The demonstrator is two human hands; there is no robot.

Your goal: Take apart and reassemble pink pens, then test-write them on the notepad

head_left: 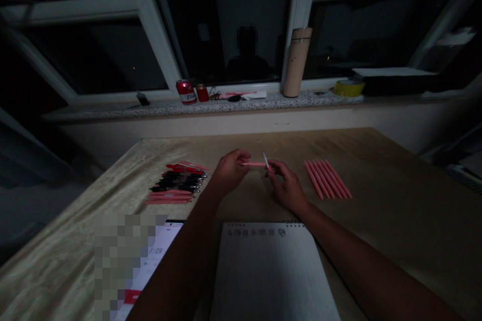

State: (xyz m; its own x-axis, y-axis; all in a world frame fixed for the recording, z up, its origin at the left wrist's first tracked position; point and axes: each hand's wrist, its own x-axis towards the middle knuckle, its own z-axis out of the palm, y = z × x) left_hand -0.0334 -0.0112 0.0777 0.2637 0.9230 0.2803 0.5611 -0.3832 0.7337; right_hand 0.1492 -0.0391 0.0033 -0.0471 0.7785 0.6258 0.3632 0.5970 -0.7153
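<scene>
Above the middle of the table, my left hand [230, 170] is closed on one end of a pink pen [255, 164]. The pen lies level, and its other end reaches the fingers of my right hand [283, 183]. From the closed fingertips of that right hand a slim white stick [265, 159] points upward; whether it is a refill I cannot tell. To the left lies a row of pens: pink pens [171, 196] in front, black pens [178, 180] in the middle and red pens [183, 168] behind. Several pink pens [327, 179] lie side by side at right.
A spiral notebook [273, 271] with writing at its top lies below my hands. A lit screen [156, 256], partly pixelated, is by my left forearm. The windowsill [259, 105] holds a red can [186, 92], a small jar [202, 93], a tall flask [297, 62] and yellow tape [348, 89].
</scene>
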